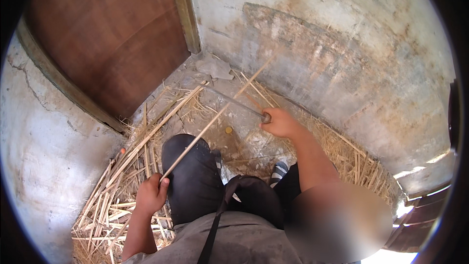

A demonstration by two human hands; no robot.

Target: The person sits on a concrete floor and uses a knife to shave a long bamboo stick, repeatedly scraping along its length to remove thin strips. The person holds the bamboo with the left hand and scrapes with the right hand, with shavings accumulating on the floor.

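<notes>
My left hand [152, 194] is closed round the near end of a long, thin, pale strip [202, 133] that looks like split bamboo. The strip slants up and to the right over my left knee, toward the stained wall. My right hand [281, 123] grips the dark handle of a long knife [240, 103]. Its narrow grey blade points up and left and crosses the strip beyond my knees. Whether blade and strip touch, I cannot tell. The blade's far end is blurred.
Split strips [110, 200] lie heaped along my left side. Pale shavings [354, 166] line the foot of the worn wall [337, 44] on the right. A brown door [110, 34] stands at the far left, with a flat grey slab [215, 67] near its corner. My dark-trousered knee [190, 176] is close under the strip.
</notes>
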